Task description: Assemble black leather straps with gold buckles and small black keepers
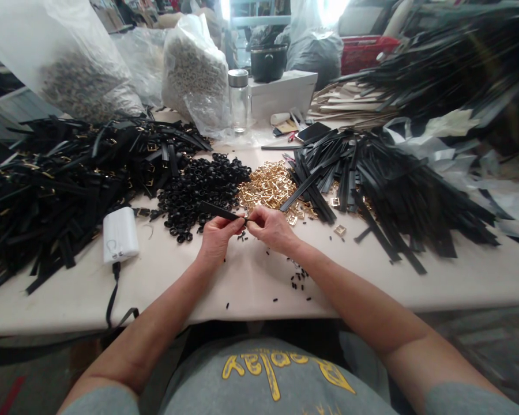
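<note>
My left hand [220, 233] is closed on a black strap [218, 210], whose free part points up and left over a heap of small black loops [199, 190]. At the strap's other end, my right hand [270, 227] pinches with thumb and forefinger; the fingers hide what exactly is between them. The two hands almost touch above the tabletop. Just beyond them lies a pile of gold buckles [268, 184]. Tiny black bits [300, 276] are scattered on the table near my right wrist.
Black straps with buckles [69, 173] are heaped at the left, plain black straps [398, 190] at the right. A white power bank [120, 235] with a cable lies by my left forearm. Behind stand a glass bottle [239, 104] and a filled plastic bag [194, 69].
</note>
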Demonstrator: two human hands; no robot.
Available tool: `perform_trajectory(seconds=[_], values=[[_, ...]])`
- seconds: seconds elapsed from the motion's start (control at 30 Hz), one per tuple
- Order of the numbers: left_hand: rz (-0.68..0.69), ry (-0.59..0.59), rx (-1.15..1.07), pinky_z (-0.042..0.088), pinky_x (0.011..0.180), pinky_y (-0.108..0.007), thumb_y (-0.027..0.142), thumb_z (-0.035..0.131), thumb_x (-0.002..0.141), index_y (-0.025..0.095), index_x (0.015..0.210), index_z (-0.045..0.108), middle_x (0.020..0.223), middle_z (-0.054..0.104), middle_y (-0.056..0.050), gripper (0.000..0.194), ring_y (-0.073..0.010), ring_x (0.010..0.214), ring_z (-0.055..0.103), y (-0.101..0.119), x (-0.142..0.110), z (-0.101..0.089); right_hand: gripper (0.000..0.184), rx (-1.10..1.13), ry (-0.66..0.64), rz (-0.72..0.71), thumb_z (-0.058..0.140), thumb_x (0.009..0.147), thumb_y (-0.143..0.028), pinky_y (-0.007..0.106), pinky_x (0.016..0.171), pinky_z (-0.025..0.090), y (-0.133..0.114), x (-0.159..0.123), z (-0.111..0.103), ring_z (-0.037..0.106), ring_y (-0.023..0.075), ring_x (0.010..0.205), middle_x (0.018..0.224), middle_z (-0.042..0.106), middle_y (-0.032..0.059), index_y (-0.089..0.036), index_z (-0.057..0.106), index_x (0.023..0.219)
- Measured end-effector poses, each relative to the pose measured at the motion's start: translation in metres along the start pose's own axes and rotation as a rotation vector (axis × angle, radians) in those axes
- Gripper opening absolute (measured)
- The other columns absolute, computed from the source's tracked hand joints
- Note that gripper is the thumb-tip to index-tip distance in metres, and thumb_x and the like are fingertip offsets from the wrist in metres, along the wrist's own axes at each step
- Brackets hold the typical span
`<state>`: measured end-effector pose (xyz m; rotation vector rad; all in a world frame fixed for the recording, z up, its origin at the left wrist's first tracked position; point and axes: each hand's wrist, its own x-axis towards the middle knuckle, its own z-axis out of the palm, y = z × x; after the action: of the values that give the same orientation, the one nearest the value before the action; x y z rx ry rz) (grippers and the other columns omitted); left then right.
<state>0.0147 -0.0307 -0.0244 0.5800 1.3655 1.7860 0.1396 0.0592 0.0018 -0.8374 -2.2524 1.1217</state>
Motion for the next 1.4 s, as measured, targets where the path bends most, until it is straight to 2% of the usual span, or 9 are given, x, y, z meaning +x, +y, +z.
perform_trajectory(seconds=[0.23, 0.43, 0.53, 0.6, 0.73, 0.87, 1.0, 1.17, 1.4], values=[[0.070, -0.020, 0.081, 0.047, 0.057, -0.024, 0.036, 0.085, 0.059, 0.016, 0.082, 0.074, 0.071, 0.069, -0.002, 0.032, -0.0113, 0.059, 0.058, 0.002, 0.000, 0.004, 0.015, 0.169, 0.006, -0.005, 0.058, 0.080, -0.022, 0.020, 0.052, 0.037, 0.002, -0.005, 0.003, 0.048, 0.0083, 0.053, 0.060, 0.056, -0.0025, -0.017, 0.053, 0.067], [0.101, -0.003, 0.222, 0.044, 0.054, -0.022, 0.036, 0.081, 0.064, 0.016, 0.078, 0.073, 0.067, 0.067, -0.001, 0.026, -0.0108, 0.055, 0.055, 0.009, 0.002, 0.004, 0.014, 0.544, -0.242, 0.175, 0.064, 0.077, -0.026, 0.019, 0.053, 0.049, 0.004, -0.001, -0.001, 0.057, 0.0084, 0.058, 0.074, 0.065, 0.0013, -0.014, 0.059, 0.080], [0.052, 0.012, 0.161, 0.044, 0.053, -0.022, 0.038, 0.082, 0.063, 0.016, 0.077, 0.071, 0.068, 0.066, -0.001, 0.028, -0.0106, 0.057, 0.055, 0.008, 0.005, 0.001, 0.026, 0.699, -0.337, 0.197, 0.073, 0.070, -0.026, 0.020, 0.060, 0.054, 0.007, 0.001, -0.004, 0.061, 0.0091, 0.065, 0.084, 0.068, 0.0031, -0.014, 0.063, 0.091], [0.016, 0.009, 0.088, 0.044, 0.054, -0.021, 0.040, 0.082, 0.062, 0.015, 0.078, 0.070, 0.071, 0.067, -0.001, 0.031, -0.0102, 0.058, 0.056, 0.006, 0.006, -0.001, 0.030, 0.723, -0.372, 0.196, 0.076, 0.069, -0.030, 0.020, 0.058, 0.054, 0.011, 0.002, -0.006, 0.060, 0.0084, 0.061, 0.080, 0.067, 0.0021, -0.014, 0.064, 0.093], [-0.033, 0.009, -0.002, 0.044, 0.057, -0.020, 0.040, 0.084, 0.060, 0.015, 0.078, 0.070, 0.074, 0.068, -0.002, 0.034, -0.0098, 0.062, 0.058, 0.005, 0.006, -0.001, 0.030, 0.580, -0.326, 0.222, 0.074, 0.073, -0.040, 0.016, 0.047, 0.047, 0.017, 0.002, -0.006, 0.057, 0.0080, 0.053, 0.066, 0.062, -0.0001, -0.013, 0.062, 0.081], [-0.049, 0.026, -0.047, 0.045, 0.059, -0.019, 0.039, 0.085, 0.060, 0.015, 0.080, 0.070, 0.077, 0.068, -0.002, 0.034, -0.0097, 0.064, 0.059, 0.008, 0.005, 0.000, 0.029, 0.484, -0.288, 0.218, 0.068, 0.078, -0.041, 0.015, 0.043, 0.045, 0.014, -0.002, -0.002, 0.059, 0.0093, 0.053, 0.067, 0.063, 0.0010, -0.015, 0.057, 0.079], [-0.068, -0.002, -0.066, 0.046, 0.061, -0.020, 0.041, 0.082, 0.064, 0.016, 0.085, 0.072, 0.082, 0.069, -0.004, 0.034, -0.0102, 0.067, 0.060, 0.010, 0.005, -0.001, 0.028, 0.534, -0.243, 0.222, 0.064, 0.079, -0.041, 0.016, 0.040, 0.043, 0.008, -0.005, 0.002, 0.055, 0.0086, 0.044, 0.061, 0.062, -0.0013, -0.016, 0.051, 0.080], [-0.071, -0.164, -0.008, 0.048, 0.068, -0.022, 0.030, 0.083, 0.064, 0.017, 0.098, 0.072, 0.094, 0.071, -0.005, 0.038, -0.0132, 0.077, 0.062, 0.011, 0.002, 0.000, 0.033, 0.637, -0.206, 0.250, 0.065, 0.076, -0.045, 0.015, 0.036, 0.037, 0.006, -0.003, 0.000, 0.048, 0.0071, 0.037, 0.054, 0.058, -0.0025, -0.017, 0.049, 0.072], [-0.086, -0.151, -0.039, 0.051, 0.069, -0.025, 0.034, 0.083, 0.065, 0.015, 0.094, 0.073, 0.091, 0.071, -0.006, 0.035, -0.0144, 0.075, 0.063, 0.010, 0.001, 0.003, 0.039, 0.722, -0.269, 0.272, 0.066, 0.073, -0.051, 0.015, 0.034, 0.034, 0.008, -0.003, -0.001, 0.045, 0.0061, 0.035, 0.052, 0.056, -0.0024, -0.016, 0.049, 0.069]])
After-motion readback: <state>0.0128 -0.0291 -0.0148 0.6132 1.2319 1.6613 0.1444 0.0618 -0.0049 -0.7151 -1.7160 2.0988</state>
